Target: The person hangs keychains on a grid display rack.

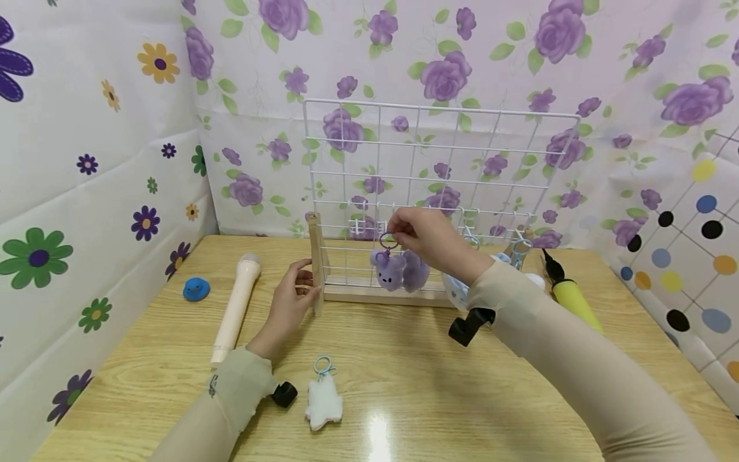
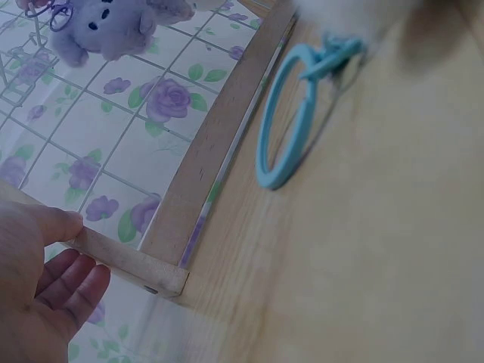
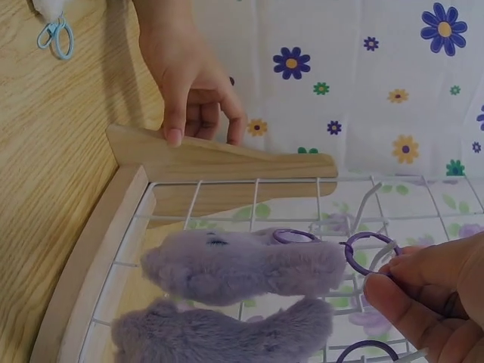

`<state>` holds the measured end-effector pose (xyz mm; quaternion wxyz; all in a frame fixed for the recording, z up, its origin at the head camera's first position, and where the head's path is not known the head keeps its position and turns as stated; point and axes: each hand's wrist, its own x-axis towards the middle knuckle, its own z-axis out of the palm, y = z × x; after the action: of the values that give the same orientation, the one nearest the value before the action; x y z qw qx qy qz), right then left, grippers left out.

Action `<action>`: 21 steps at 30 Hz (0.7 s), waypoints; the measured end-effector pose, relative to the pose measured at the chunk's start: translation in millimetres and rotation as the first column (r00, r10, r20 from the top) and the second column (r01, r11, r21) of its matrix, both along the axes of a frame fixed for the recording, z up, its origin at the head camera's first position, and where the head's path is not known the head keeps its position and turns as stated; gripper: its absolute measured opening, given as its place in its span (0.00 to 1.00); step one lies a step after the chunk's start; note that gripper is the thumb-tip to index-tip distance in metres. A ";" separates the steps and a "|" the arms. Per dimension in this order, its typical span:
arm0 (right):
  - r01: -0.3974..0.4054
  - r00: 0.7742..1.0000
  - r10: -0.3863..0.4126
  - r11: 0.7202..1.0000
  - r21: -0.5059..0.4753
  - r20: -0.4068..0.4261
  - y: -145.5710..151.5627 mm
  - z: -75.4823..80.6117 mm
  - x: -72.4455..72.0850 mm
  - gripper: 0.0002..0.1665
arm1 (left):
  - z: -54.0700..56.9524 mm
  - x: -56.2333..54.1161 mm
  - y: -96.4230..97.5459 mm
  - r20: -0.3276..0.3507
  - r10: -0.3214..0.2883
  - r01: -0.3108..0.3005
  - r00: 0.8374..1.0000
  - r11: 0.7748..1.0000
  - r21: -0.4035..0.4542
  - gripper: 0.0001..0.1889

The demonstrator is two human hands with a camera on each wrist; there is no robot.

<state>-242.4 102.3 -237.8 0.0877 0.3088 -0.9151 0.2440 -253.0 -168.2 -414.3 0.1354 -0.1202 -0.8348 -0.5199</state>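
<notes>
The right hand (image 1: pixel 424 234) has its thumb and a finger squeezed together on a purple ring (image 3: pixel 349 257). A fluffy purple toy (image 1: pixel 388 273) hangs from that ring, just under the fingers, with its little face showing. A white hook (image 3: pixel 367 204) is right by the ring, but I can't tell if the ring is on it. Next to that toy hangs another fluffy purple toy (image 1: pixel 414 273). Over on the other side, the left hand (image 1: pixel 294 292) holds the wooden side (image 1: pixel 317 256) of a white wire rack (image 1: pixel 441 109), thumb on the edge and the other fingers bent. I can't tell how hard it squeezes. More blue and white toys (image 1: pixel 456 292) are partly hidden behind the right arm. Nearer me, a white toy (image 1: pixel 324 404) with a light blue ring (image 2: pixel 263 151) lies on the table (image 1: pixel 392 359). Farther left are a pale microphone (image 1: pixel 233 314) and a small blue toy (image 1: pixel 196 289). At the far right is a yellow pump (image 1: pixel 577 305) with a black tip.
</notes>
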 end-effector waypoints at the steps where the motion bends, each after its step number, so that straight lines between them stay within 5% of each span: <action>1: 0.003 1.000 -0.003 1.000 0.008 0.007 -0.5 -0.1 -0.6 0.05 | 0.0 0.0 -0.1 0.001 0.000 0.000 1.000 1.000 0.000 0.29; 21: 0.028 1.000 -0.028 0.998 0.056 0.008 -5.0 1.3 -5.5 0.06 | 0.7 -0.5 0.0 0.001 0.009 -0.009 1.000 1.000 -0.004 0.29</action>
<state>-247.9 97.2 -236.5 0.0786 0.2974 -0.9261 0.2184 -253.5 -168.2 -413.6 0.1368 -0.1165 -0.8365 -0.5177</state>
